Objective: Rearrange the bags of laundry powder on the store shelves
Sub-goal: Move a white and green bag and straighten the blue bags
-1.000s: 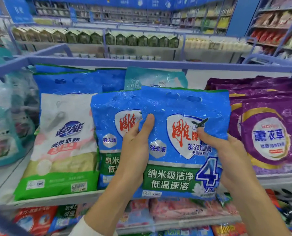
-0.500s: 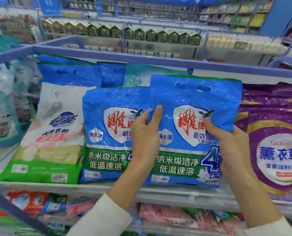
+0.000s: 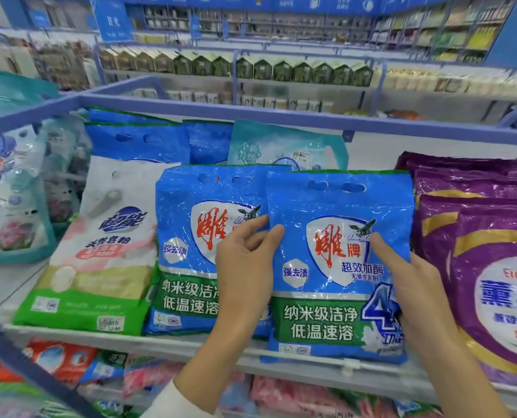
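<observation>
1. Fingers of your left hand [image 3: 245, 267] and right hand [image 3: 423, 297] pinch the blue powder bag [image 3: 338, 206] by its side edges.
2. It is upright at the shelf [image 3: 176, 342] front; twin bag [image 3: 191, 267] at nine o'clock, purple bags [image 3: 486, 251] at three.
3. Stocked store aisles [image 3: 281, 70] at twelve.

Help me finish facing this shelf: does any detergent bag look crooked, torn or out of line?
The blue powder bag held by the left hand and right hand sticks out: its bottom overhangs the shelf's front lip and it overlaps the matching bag beside it. No tears or spilled powder show.
</observation>
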The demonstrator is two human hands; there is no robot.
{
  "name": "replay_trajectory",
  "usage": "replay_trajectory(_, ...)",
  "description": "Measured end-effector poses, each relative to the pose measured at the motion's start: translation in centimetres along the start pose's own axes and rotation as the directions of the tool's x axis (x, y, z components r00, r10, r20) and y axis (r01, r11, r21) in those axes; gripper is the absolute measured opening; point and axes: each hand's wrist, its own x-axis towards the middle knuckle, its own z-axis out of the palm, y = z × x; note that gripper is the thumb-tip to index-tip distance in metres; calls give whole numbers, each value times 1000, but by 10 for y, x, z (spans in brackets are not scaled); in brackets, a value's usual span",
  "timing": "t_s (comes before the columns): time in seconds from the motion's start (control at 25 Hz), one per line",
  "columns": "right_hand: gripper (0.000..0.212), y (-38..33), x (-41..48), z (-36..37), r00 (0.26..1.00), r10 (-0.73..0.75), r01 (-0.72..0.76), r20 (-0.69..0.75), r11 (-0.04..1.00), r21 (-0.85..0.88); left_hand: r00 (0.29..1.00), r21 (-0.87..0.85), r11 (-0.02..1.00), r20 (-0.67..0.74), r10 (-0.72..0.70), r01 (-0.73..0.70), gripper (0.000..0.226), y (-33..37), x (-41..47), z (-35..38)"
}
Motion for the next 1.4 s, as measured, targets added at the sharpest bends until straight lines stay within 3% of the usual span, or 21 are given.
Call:
replay_trajectory(0.16, 21, -5, 0, 2, 999, 27, -30, 25, 990, 141, 987, -173, 972, 12, -158, 158, 14, 4, 11, -3)
replay_trajectory(0.36, 18, -5, 3, 0, 999, -34, 34, -5, 996, 88, 990, -155, 978, 10, -142, 142, 15, 5, 9, -2)
replay_trajectory(0.44, 20, -4, 4, -1, 989, -142, 142, -49, 990, -12, 995, -108, 989, 22, -102, 104, 14, 6, 5, -6)
replay_trajectory(0.6, 56, 10, -2, 10, 897, -428, 362, -112, 856, -369, 998, -7, 1000, -57, -2, 2, 21, 6, -8, -33)
replay_trajectory(0.76, 88, 32, -19, 39, 859, -484, 291, -165, 728, -621, 976, 135, 987, -184, 115, -91, 23, 3, -22, -85)
replay_trajectory(0.84, 83, 33, -43, 62, 820, -567, 402, -77, 667, -627, 950, 197, 969, -244, 194, -147, 23, 7, -24, -115)
replay_trajectory(0.92, 59, 35, -73, 89, 761, -647, 573, 46, 637, -515, 908, 324, 927, -302, 290, -189, 21, 12, -17, -150)
replay_trajectory(1.0, 42, 32, -101, 128, 805, -566, 586, 179, 708, -395, 866, 466, 866, -343, 364, -180, 22, 16, -6, -191)
replay_trajectory(1.08, 39, 34, -122, 169, 837, -430, 539, 340, 755, -374, 861, 591, 794, -324, 392, -139, 32, 20, 4, -230)
replay_trajectory(1.16, 47, 34, -136, 207, 845, -325, 512, 425, 722, -466, 915, 580, 808, -268, 303, -98, 47, 26, 15, -259)
replay_trajectory(1.24, 55, 33, -144, 233, 849, -316, 520, 424, 643, -562, 969, 533, 846, -213, 123, 9, 61, 29, 27, -273)
replay_trajectory(1.4, 56, 38, -160, 268, 874, -314, 485, 371, 599, -636, 984, 543, 820, -106, -145, 179, 72, 30, 51, -283)
